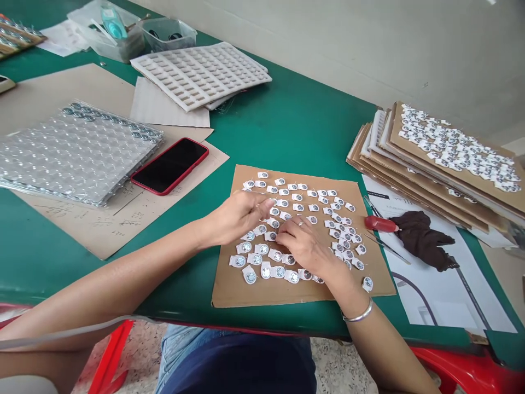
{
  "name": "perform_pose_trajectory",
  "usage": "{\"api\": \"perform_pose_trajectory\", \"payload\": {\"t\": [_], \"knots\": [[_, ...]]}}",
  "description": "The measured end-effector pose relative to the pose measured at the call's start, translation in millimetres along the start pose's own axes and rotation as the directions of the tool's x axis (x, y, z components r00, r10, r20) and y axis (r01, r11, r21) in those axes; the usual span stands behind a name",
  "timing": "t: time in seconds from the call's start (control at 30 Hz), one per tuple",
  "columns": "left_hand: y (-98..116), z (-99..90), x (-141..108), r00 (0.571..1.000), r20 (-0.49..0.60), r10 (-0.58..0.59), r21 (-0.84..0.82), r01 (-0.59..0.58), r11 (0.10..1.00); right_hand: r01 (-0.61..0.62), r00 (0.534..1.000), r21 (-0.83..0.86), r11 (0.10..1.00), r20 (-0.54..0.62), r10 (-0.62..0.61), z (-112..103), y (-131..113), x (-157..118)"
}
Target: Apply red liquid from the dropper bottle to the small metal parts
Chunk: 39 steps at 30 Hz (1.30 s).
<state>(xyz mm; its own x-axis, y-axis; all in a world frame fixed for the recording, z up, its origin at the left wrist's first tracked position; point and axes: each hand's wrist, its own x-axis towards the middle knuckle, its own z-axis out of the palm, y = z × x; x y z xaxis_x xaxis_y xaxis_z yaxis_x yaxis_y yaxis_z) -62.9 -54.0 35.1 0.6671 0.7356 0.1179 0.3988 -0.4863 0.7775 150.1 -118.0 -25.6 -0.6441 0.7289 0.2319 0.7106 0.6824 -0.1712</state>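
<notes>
Bench: green tabletop (295, 115) under everything listed here, read left to right.

Bubble wrap: stacked sheet (74, 156) on brown paper (69, 96), small silver discs showing in its pockets along the far edge.

Phone: red-cased phone (170, 166) just beside the bubble wrap, screen dark.

Foam tray: white foam tray (200, 76) with rows of square pockets, at the far side of the bench.

Left hand (240, 219): over the upper left of the sheet, fingers (264, 207) bunched to a loose pinch; whether they have hold of a piece, I cannot tell.

Work pieces: about 100 white tabs with round silver discs (298, 207), lying in loose curved rows on a cardboard sheet (227, 290), between the 2 hands and around them.

Right hand (303, 246): low over the tabs, fingers (285, 235) curled down among them, touching or nearly touching; any grip is hidden. A ring shows on 1 finger.

Step in view: both hands working at the tabs at the middle of the sheet.

Tools: red-handled tool (379, 223) and dark cloth (424, 241) on a printed sheet (443, 306), right of the cardboard sheet.

Stack: cardboard boards (451, 158) at far right, the top board carrying more tabs.
</notes>
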Motion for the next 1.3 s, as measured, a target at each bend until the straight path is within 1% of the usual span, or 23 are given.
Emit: {"api": "perform_pose_trajectory", "payload": {"t": [0.07,0.13,0.2,0.27,0.33,0.43,0.63,0.73,0.8,0.87,0.93,1.0,1.03,1.1,1.13,1.2,1.3], "knots": [[0.1,5.1,-1.0,0.999,0.032,0.0,0.055,-0.002,0.998,-0.007,1.0,-0.001,1.0,-0.009,0.007,-0.2,-0.7,-0.1],[-1.2,14.3,-2.5,0.995,0.097,0.001,0.214,-0.022,0.977,-0.011,1.0,-0.012,1.0,-0.019,0.011,-0.5,-1.3,-0.1],[-3.1,24.8,-3.9,0.989,0.147,0.021,0.414,-0.081,0.907,-0.011,1.0,-0.024,1.0,-0.027,0.011,-1.0,-1.6,0.0],[-4.9,33.3,-4.7,0.974,0.223,0.039,0.514,-0.151,0.845,-0.007,0.999,-0.019,1.0,-0.031,0.006,-1.4,-1.6,0.2],[-6.2,38.4,-4.7,0.957,0.288,0.04,0.547,-0.199,0.814,-0.002,1.0,-0.003,1.0,-0.03,0.002,-1.8,-1.4,0.4],[-7.7,40.7,-3.4,0.945,0.324,0.034,0.577,-0.226,0.785,0.003,1.0,-0.009,1.0,-0.013,-0.003,-2.2,-1.7,0.6],[-11.1,43.2,-2.0,0.949,0.315,0.013,0.601,-0.21,0.771,0.025,0.999,-0.037,0.999,0.026,-0.024,-3.3,-3.4,2.3],[-12.2,45.0,-2.8,0.955,0.296,0.032,0.596,-0.211,0.775,0.035,0.999,-0.04,0.999,0.034,-0.033,-3.4,-2.3,1.9],[-12.9,45.7,-3.3,0.959,0.279,0.051,0.581,-0.21,0.786,0.021,1.0,0.007,1.0,0.012,-0.022,-4.6,-0.5,0.7],[-13.5,45.9,-3.7,0.96,0.275,0.054,0.569,-0.208,0.796,-0.033,0.998,0.133,0.991,-0.045,0.04,-8.2,1.7,-0.9],[-13.6,45.1,-3.8,0.959,0.282,0.037,0.558,-0.195,0.806,-0.113,0.985,0.322,0.94,-0.089,0.149,-14.5,3.4,-2.6],[-12.6,43.4,-4.0,0.961,0.275,0.025,0.515,-0.169,0.84,-0.216,0.951,0.505,0.836,-0.086,0.298,-22.1,4.3,-3.9],[-11.6,42.3,-4.0,0.966,0.258,0.03,0.467,-0.152,0.871,-0.268,0.927,0.579,0.77,-0.063,0.37,-25.6,4.4,-4.3],[-9.0,40.4,-4.1,0.979,0.198,0.042,0.311,-0.103,0.945,-0.364,0.877,0.681,0.635,0.02,0.481,-30.9,4.1,-4.0],[-7.8,39.9,-4.1,0.986,0.165,0.029,0.215,-0.065,0.974,-0.404,0.857,0.714,0.572,0.076,0.51,-32.2,3.7,-3.3],[-6.4,39.7,-3.6,0.99,0.127,-0.056,0.028,0.053,0.998,-0.46,0.834,0.762,0.456,0.193,0.517,-32.4,2.4,-1.2],[-7.1,40.6,-1.8,0.961,0.172,-0.215,-0.159,0.243,0.957,-0.486,0.814,0.827,0.283,0.311,0.49,-28.2,0.1,2.1]]}}
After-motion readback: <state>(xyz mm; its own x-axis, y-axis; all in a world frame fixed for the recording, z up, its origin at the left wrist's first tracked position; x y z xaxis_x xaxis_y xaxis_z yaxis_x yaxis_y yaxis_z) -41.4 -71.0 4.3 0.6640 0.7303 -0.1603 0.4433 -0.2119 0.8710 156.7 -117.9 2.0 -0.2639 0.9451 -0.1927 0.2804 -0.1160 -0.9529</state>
